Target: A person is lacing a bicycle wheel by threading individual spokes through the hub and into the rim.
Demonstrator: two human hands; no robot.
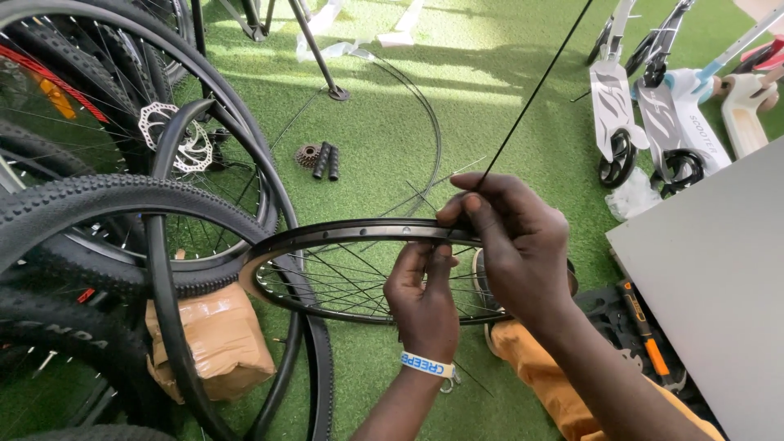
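A black bicycle rim point(327, 236) with thin spokes lies nearly flat in front of me. My left hand point(423, 302) grips its near edge from below; a white and blue band circles that wrist. My right hand point(513, 241) pinches a long black spoke point(535, 91) between thumb and fingers just above the rim. The spoke runs up and to the right, out of the top of the view. Its lower end meets the rim near my fingertips.
Several knobby bike tyres and wheels point(90, 204) crowd the left. A brown wrapped parcel point(216, 339) lies under them. A cassette and two black grips point(322, 159) rest on green turf. Scooters point(653, 106) stand top right. A grey board point(719, 269) and a tool tray point(645, 335) sit right.
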